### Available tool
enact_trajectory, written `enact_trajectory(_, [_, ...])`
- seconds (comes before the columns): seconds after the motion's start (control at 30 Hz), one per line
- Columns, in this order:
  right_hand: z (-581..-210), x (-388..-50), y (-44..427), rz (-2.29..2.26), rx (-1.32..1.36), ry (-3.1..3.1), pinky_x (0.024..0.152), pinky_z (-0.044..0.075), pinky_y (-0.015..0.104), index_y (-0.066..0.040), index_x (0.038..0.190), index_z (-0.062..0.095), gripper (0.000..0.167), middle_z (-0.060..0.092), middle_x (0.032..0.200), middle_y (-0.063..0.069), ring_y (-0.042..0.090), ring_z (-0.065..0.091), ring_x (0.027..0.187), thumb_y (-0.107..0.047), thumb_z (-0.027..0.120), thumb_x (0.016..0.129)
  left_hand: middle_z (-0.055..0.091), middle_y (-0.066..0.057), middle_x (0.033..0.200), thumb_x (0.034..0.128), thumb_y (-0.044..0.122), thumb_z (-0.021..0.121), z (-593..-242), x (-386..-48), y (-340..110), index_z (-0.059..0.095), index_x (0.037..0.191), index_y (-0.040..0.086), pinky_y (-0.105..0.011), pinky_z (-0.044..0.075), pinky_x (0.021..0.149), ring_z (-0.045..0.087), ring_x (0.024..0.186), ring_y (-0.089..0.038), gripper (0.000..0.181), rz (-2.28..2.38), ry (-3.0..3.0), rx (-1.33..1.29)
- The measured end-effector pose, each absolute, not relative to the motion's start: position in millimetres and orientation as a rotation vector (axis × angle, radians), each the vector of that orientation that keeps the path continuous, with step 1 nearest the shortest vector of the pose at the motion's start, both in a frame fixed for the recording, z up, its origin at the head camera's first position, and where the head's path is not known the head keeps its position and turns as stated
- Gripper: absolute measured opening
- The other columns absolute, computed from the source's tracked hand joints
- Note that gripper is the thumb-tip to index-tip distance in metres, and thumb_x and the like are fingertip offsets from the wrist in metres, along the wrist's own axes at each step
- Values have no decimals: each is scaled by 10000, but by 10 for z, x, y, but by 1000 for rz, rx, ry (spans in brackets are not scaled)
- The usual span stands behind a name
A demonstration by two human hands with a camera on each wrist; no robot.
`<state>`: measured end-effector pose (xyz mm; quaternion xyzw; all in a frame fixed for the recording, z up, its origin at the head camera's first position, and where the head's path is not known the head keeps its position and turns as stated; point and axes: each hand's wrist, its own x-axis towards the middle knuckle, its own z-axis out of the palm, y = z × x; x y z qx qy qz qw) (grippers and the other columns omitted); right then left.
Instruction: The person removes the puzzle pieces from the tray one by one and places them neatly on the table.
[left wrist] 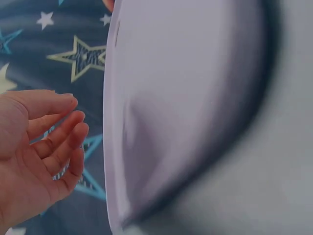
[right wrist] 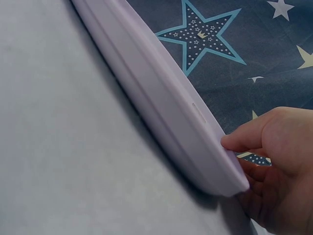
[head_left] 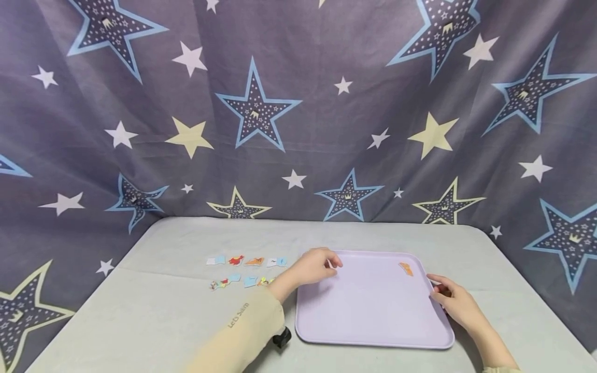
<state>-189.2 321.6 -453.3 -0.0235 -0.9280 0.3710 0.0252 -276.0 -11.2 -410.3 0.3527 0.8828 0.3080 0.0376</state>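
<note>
A pale purple tray (head_left: 373, 311) lies on the table, with one small orange picture piece (head_left: 407, 268) near its far right corner. My left hand (head_left: 317, 266) hovers over the tray's far left corner. Its fingers are loosely bent, and in the left wrist view the palm (left wrist: 29, 161) holds nothing. At the tray's right side, my right hand (head_left: 454, 300) grips the rim. In the right wrist view its thumb (right wrist: 244, 139) lies on the rim and the other fingers curl at the outer side, partly hidden.
Left of the tray, small picture pieces lie in two rows, among them a red piece (head_left: 236, 260), an orange piece (head_left: 254, 262) and a light blue piece (head_left: 250, 281). My left sleeve (head_left: 247, 326) passes close by them. A star-printed curtain (head_left: 317, 145) hangs behind the table.
</note>
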Motion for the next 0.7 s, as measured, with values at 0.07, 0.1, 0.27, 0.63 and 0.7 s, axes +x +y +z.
enact_trajectory(0.07, [-4527, -1894, 3224, 1139, -78, -2877, 572, 402, 207, 46, 1259, 468, 438, 545, 901, 87, 46, 451, 692, -112, 563, 863, 642, 1, 903, 785, 80, 629, -4106, -2766, 15, 675, 946, 96, -147, 425, 683, 588, 781, -95, 169, 914, 2706, 1115])
enact_trajectory(0.1, [-4522, -1894, 3225, 1140, -81, -2881, 573, 402, 208, 48, 1262, 464, 441, 546, 905, 88, 51, 452, 696, -119, 565, 866, 645, 3, 906, 784, 81, 630, -4108, -2767, 77, 676, 948, 97, -140, 422, 685, 592, 785, -96, 171, 897, 2702, 1137])
enact_trajectory(0.27, [-4518, -1900, 3225, 1132, -86, -2891, 576, 402, 208, 44, 1267, 461, 446, 550, 915, 91, 61, 456, 705, -132, 566, 871, 644, 47, 900, 785, 116, 639, -4129, -2769, 374, 676, 958, 132, -108, 403, 698, 593, 792, -56, 178, 749, 2702, 1253])
enact_trajectory(0.63, [-4548, -1897, 3209, 1117, -70, -2850, 583, 390, 202, 24, 1239, 501, 419, 558, 895, 73, 42, 451, 695, -102, 581, 848, 629, 47, 950, 775, 155, 660, -4119, -2777, 961, 667, 1013, 141, -96, 390, 730, 573, 862, -42, 239, 637, 2720, 1279])
enact_trajectory(0.7, [-4539, -1898, 3210, 1115, -77, -2844, 578, 389, 203, 22, 1238, 502, 416, 555, 897, 75, 45, 449, 690, -101, 579, 849, 615, 55, 974, 772, 171, 658, -4138, -2778, 1063, 662, 1033, 153, -100, 388, 760, 557, 894, -35, 262, 606, 2758, 1251])
